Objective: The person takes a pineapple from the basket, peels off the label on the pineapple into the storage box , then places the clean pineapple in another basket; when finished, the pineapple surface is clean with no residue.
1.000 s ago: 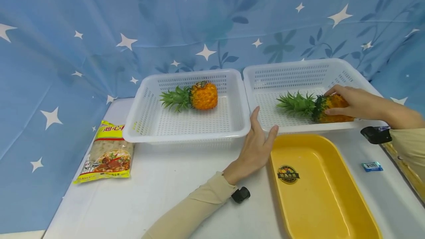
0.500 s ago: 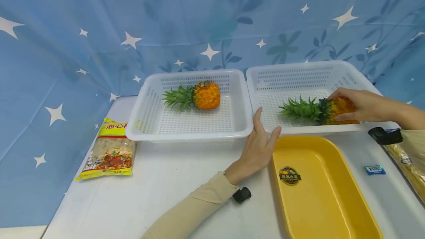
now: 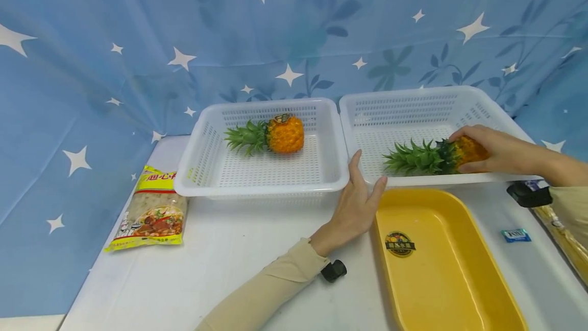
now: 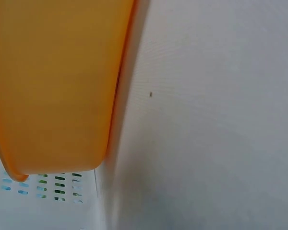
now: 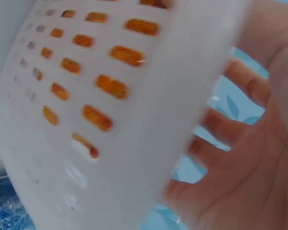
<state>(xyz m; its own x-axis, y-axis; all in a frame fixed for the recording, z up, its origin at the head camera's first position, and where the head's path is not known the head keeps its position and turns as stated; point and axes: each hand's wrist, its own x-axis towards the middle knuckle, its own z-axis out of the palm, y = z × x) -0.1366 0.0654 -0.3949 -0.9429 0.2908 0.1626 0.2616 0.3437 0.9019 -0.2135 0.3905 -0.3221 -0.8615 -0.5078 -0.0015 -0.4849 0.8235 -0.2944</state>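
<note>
Starry blue cloth (image 3: pixel 257 29) backs a white table (image 3: pixel 229 249), where the right hand (image 3: pixel 498 149) grips a bumpy pineapple (image 3: pixel 445 157) in a slotted basket (image 3: pixel 390 137), left hand (image 3: pixel 352 208) uncurled.

Orange pineapple (image 3: pixel 443 157) — lying crown-left, in right white basket (image 3: pixel 399 134)

I see white-starred blue cloth (image 3: pixel 257 29) at twelve o'clock, a green-leaved orange pineapple (image 3: pixel 447 157) and white basket (image 3: pixel 395 111) at three, a yellow tray (image 3: pixel 441 264) at four
</note>
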